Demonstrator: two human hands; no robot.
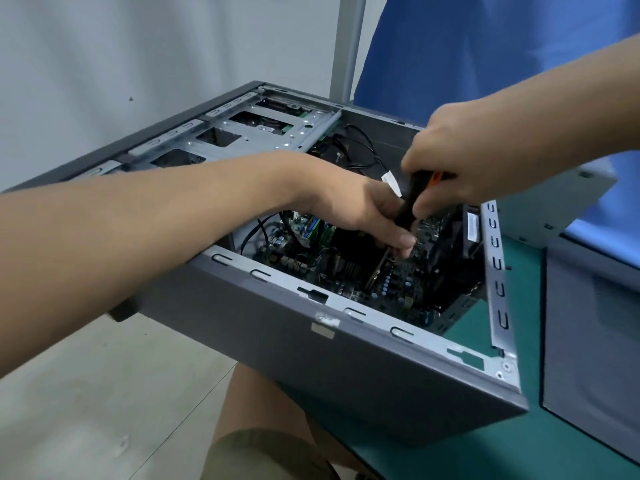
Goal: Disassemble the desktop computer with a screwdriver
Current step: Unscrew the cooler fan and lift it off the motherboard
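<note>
Desktop computer case (346, 358): grey, side cover off, laid with the open side up on a green mat (519, 445). Its 7 o'clock corner overhangs the mat edge above the floor (104, 393).

Inside the case:
- A motherboard (398, 285) is seen on the bottom.
- A finned heatsink (349, 268) sits near the middle.
- A bare metal drive cage (242, 133) is seen at 11 o'clock.
- Black cables (360, 147) are looped at 12 o'clock.

Screwdriver (412, 199): black handle with an orange band. It is held steeply over the board, just to 2 o'clock of the heatsink. The shaft points down toward 7 o'clock. The tip is hidden behind the fingers and cannot be placed.

Right hand (460, 150): it enters from 2 o'clock. The fingers are curled tightly round the upper handle, which is gripped from above.

Left hand (353, 209): it enters from 9 o'clock across the case rim. The fingers are curled downward, with thumb and fingertips closed on the lower end of the handle where the shaft begins. The contact point itself is partly hidden.

Surroundings:
- A grey flat panel (595, 341) lies on the mat at 3 o'clock of the case.
- Blue cloth (485, 46) hangs at 1 o'clock.
- The person's bare knee (263, 410) is seen at 6 o'clock, below the case.
</note>
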